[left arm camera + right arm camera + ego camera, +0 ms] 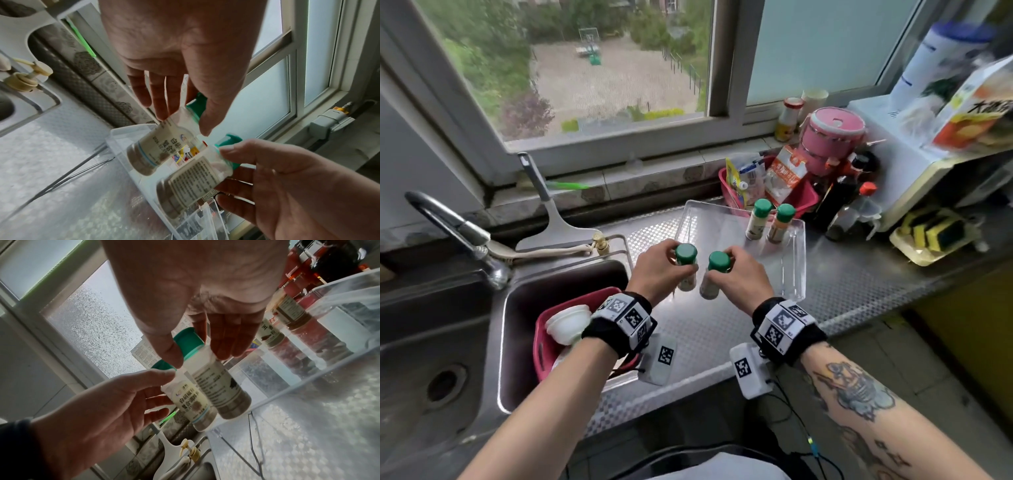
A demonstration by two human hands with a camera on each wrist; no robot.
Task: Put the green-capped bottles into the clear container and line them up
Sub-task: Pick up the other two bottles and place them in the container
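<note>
Over a steel counter (842, 284), the left hand (657, 270) pinches one green-capped bottle (686, 267) just below its cap, thumb against fingers, while the right hand (743, 277) pinches a second bottle (714, 274) the same way. Both hang upright, side by side. Beyond the fingertips lies the clear container (799, 260), two more bottles (758, 219) standing at its far end.

Two green-capped bottles (770, 222) stand upright side by side in the clear container's (799, 274) 1 o'clock corner, while two more green-capped bottles (698, 270) sit lifted near its 9 o'clock edge, slightly tilted, almost touching.
</note>
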